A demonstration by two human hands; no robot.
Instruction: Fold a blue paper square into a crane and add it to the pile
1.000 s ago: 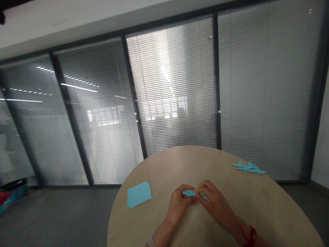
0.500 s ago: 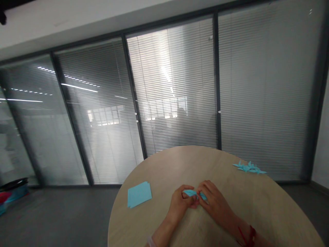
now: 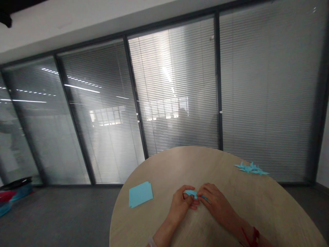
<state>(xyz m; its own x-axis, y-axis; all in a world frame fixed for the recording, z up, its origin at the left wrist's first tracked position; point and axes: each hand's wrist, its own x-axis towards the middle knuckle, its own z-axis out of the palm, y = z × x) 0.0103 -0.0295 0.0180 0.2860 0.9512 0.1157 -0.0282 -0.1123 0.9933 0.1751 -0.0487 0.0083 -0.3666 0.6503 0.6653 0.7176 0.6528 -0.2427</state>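
Note:
Between my two hands, just above or on the round wooden table [image 3: 180, 161], is a small folded piece of light blue paper [image 3: 190, 193]. My left hand [image 3: 180, 202] grips its left part, thumb in front and index finger curled over the back edge. The fingers of my right hand [image 3: 212, 197] pinch its right part from above. Most of the paper's right side is hidden under those fingers, so its full shape cannot be made out.
A stack of light blue paper sheets [image 3: 140, 195] lies at the table's left. Several folded blue paper pieces with pointed ends [image 3: 252, 168] are heaped by the far right edge. Beyond the table stand glass partitions with blinds [image 3: 177, 85]; bins [image 3: 16, 190] are on the floor at left.
The right fingers have shifted slightly over the paper and lie flatter across its right part. The left hand keeps its grip. The whole view has moved a little.

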